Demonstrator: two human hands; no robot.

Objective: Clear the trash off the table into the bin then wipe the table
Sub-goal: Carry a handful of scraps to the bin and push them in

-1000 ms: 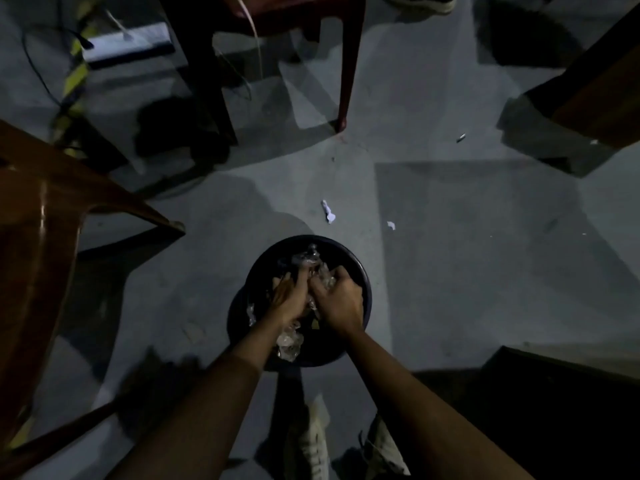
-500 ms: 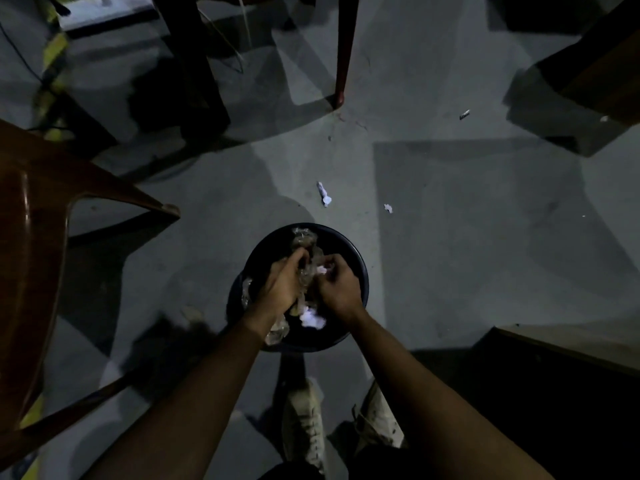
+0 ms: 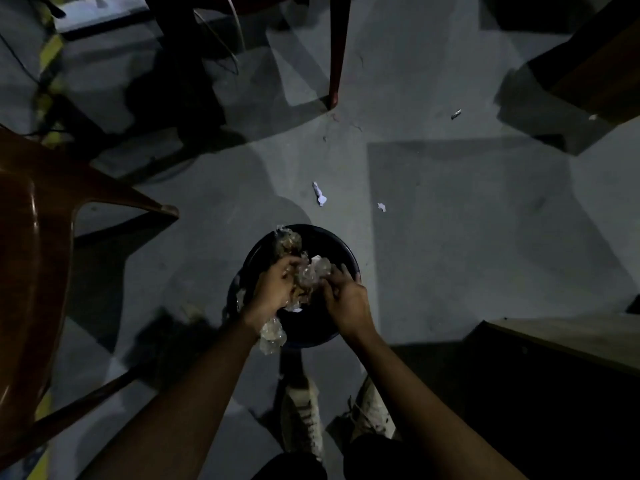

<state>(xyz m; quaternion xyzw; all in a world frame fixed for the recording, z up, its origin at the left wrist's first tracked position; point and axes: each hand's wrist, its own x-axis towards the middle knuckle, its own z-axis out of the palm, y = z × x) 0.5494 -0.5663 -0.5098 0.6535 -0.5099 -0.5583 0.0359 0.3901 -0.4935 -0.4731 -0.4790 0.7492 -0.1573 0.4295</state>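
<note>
Floor fills most of the view, dim and grey, with a brown chair at 9 o'clock and a table edge at 4 o'clock. Bin sits dead centre, round and black, right in front of the shoes.

Both hands are over its mouth. Left hand is curled around a wad of crinkly clear trash; some of it hangs out below the wrist at 6 o'clock, over the near rim. Right hand has fingers loosely spread, touching the wad from the 3 o'clock side, not really clamping anything as far as I can tell.

Key thing: the trash is between the hands and directly above the bin opening, its long axis running roughly 12 to 6. Left hand carries it, so I'd guess letting go just drops it in, though the dangling tail could snag outside.

Two paper scraps lie on the floor at 12 o'clock beyond the bin.
</note>
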